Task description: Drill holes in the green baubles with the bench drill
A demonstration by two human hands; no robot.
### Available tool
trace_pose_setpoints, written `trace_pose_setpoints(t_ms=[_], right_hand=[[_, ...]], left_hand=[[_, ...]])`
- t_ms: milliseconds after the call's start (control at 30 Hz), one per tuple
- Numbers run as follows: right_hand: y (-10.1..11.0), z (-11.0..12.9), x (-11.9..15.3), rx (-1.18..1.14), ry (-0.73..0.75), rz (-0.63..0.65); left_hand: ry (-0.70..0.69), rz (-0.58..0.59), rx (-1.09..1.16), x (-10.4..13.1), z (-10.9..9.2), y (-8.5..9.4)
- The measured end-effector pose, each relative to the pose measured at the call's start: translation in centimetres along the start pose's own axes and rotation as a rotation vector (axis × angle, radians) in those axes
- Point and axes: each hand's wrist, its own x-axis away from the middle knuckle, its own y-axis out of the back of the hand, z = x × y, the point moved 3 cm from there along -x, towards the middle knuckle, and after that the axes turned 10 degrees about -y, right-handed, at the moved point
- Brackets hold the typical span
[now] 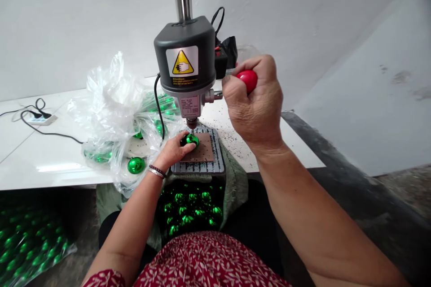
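With left fingers, grips a green ball beneath the drill bit, near the far left corner of the brown board; with right hand, clasps a red knob. Could nick fingertips through a slip on the glossy ball.

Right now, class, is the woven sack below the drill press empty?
Not empty: the woven sack holds shiny green balls, visible through its open mouth. How full, I cannot tell.
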Motion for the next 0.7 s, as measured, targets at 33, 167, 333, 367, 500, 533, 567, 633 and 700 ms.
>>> trace_pose_setpoints(t_ms=[33, 167, 333, 367, 500, 533, 567, 633, 700], right_hand=[[0.0, 0.0, 0.0, -0.007, 0.002, -0.005], [-0.1, -0.1, 0.0, -0.044, 0.014, -0.022], [-0.2, -0.4, -0.1, -0.059, 0.044, -0.026], [-0.2, -0.4, -0.1, -0.058, 0.047, -0.028], [-0.2, -0.3, 0.1, -0.031, 0.028, -0.024], [-0.2, -0.2, 0.1, -0.016, 0.015, -0.018], [-0.1, -0.1, 0.2, -0.001, -0.001, -0.011], [0.0, 0.0, 0.2, 0.021, -0.031, -0.001], [0.1, 0.1, 0.1, 0.029, -0.045, 0.011]], left_hand=[[0.008, 0.0, -0.018, 0.0, -0.3, 0.0], [-0.008, 0.014, -0.103, -0.3, -1.4, 0.0], [0.019, -0.006, -0.071, -0.6, -1.2, 0.2], [0.022, -0.004, -0.072, -0.6, -1.1, 0.2], [-0.047, 0.024, -0.112, -0.8, -1.4, -0.1], [-0.062, 0.03, -0.107, -0.8, -1.5, -0.2], [-0.067, 0.037, -0.093, -0.8, -1.6, -0.4], [-0.041, 0.044, -0.04, -0.7, -1.6, -0.6], [-0.004, 0.034, 0.034, -0.5, -1.6, -0.8]])
